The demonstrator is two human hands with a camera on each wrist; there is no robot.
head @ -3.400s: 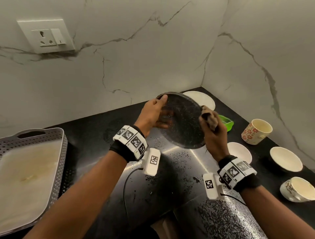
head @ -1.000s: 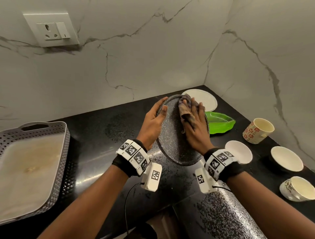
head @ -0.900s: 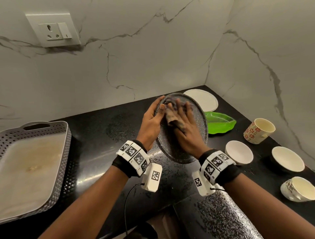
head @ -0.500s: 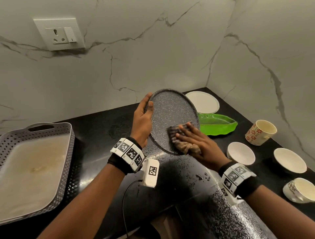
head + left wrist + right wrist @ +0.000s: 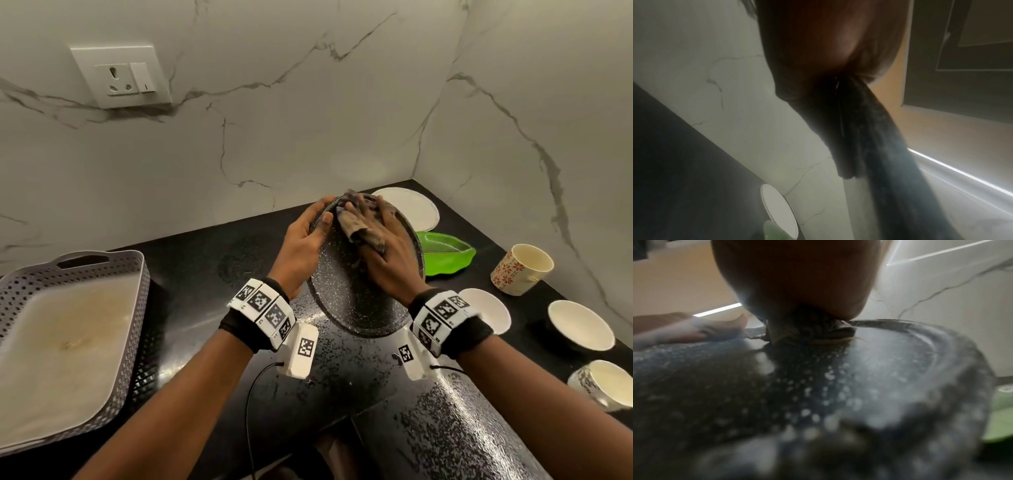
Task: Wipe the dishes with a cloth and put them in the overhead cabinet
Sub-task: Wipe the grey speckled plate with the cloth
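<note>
A dark speckled plate (image 5: 356,308) is held tilted above the black counter. My left hand (image 5: 305,236) grips its left rim, thumb on the face and fingers behind. My right hand (image 5: 376,246) lies on the plate's upper face and presses a crumpled brownish cloth (image 5: 356,228) there, the cloth bunched between its fingers. In the right wrist view the cloth (image 5: 807,332) sits under my palm on the wet plate (image 5: 818,394), with the left thumb (image 5: 694,331) at the rim. The left wrist view shows my palm (image 5: 818,48) and the plate's edge (image 5: 879,146).
Right of the plate lie a white plate (image 5: 407,212), a green leaf dish (image 5: 445,257), a floral cup (image 5: 520,270), a small white bowl (image 5: 486,308), another bowl (image 5: 579,329) and a cup (image 5: 603,383). A grey perforated tray (image 5: 102,257) stands at the left. Marble walls close the corner.
My right hand has carried the cloth from the plate's lower edge up to its top rim. The left hand keeps its grip on the rim.
</note>
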